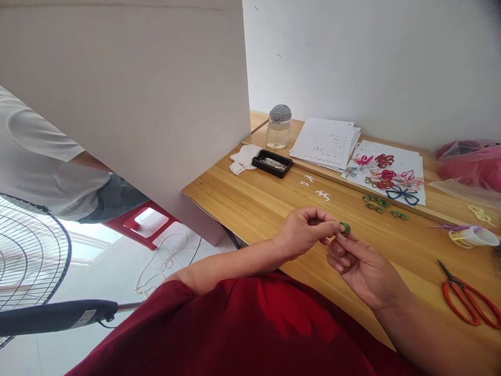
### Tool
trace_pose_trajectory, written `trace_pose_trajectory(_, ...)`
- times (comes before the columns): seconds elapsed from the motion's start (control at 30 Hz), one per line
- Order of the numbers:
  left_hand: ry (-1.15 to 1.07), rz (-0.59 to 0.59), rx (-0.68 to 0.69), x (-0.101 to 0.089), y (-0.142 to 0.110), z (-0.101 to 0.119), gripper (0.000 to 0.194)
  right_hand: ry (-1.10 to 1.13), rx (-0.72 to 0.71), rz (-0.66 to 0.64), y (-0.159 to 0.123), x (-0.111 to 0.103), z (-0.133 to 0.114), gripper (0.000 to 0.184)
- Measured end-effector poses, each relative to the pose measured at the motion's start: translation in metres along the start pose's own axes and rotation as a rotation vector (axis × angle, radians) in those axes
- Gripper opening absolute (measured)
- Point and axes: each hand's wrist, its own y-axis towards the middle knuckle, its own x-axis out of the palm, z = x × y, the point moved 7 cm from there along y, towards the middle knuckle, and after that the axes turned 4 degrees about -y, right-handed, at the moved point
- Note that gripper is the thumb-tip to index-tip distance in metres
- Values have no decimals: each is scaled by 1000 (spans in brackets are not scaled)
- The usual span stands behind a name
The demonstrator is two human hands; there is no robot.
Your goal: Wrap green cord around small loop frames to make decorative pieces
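Examiner: Held item?
Clerk: Green piece (346, 228), partly covered by the left hand (307, 232) and right hand (362, 263); full shape undetermined.
Examiner: Tabletop (250, 198), far edge?
Clerk: Pink bag (469, 169), cut off by the picture's right border.
Examiner: Near edge?
Clerk: Partly hidden behind the red shirt (235, 334).
Examiner: Black tray (278, 174)?
Clerk: Contents too small to identify.

- My top (211, 334) is dark red.
- A brighter red patch (293, 308), its lower edge lobed like petals, marks the front.
- Left of the patch, my dark red sleeve (172, 300) leaves the forearm (230, 267) bare.
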Motion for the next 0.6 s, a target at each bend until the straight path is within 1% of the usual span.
trace_pose_trajectory(0.07,-11,39,11,-4,3,-1,42,-50,-38,19,-1,1,-2,41)
trace_pose_trajectory(0.17,-5,87,25,-9,5,-1,38,-228,-206,108,-7,1,-13,36)
trace_pose_trajectory(0.23,13,100,28,-10,5,1,37,-457,-344,204,-17,2,-25,38)
trace_pose_trajectory(0.33,59,93,0,-8,2,5,30,-941,-563,369,-34,7,-46,50)
trace_pose_trajectory(0.37,79,89,-15,-7,1,6,26,-1091,-653,422,-40,10,-53,49)
trace_pose_trajectory(0.43,119,76,-46,-5,-2,6,18,-1302,-831,496,-51,18,-65,39)
trace_pose_trajectory(0.5,144,61,-65,-3,-6,6,15,-1404,-947,524,-59,22,-72,29)
trace_pose_trajectory(0.6,166,35,-65,-1,-9,3,16,-1439,-993,534,-63,24,-75,24)
